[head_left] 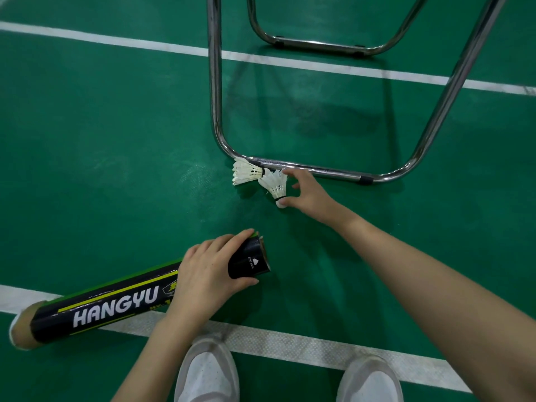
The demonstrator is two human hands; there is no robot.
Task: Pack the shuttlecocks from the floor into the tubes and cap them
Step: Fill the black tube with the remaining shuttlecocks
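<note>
1. Progress looks partial, by my reading: two shuttlecocks lie on the green floor (116, 140), the black tube (116, 309) has its near mouth uncapped, and no cap shows anywhere — so packing and capping both remain. How many birds are already inside the tube cannot be told.

2. The right hand (307, 192) reaches forward with its fingers spread fairly wide; the thumb tip touches the cork of the nearer shuttlecock (275, 184) and the forefinger reaches over its feather skirt. Whether it has a real grip yet I cannot tell.

3. The second shuttlecock (246, 175) lies just beyond and to the left of that hand, its cork end against the first bird's feathers, tight beside the base bar of a chrome chair frame (319, 169).

4. The left hand (208, 274) wraps around the tube close to its open end, which points towards the right hand; the far end rests on the floor, off to the left.

5. Both shuttlecocks are white feather ones, skirts full and seemingly intact. The tube is glossy black with yellow-green stripes and HANGYU lettering.

6. Two white shoes (206, 372) stand below the hands, by a white court line (290, 346).
</note>
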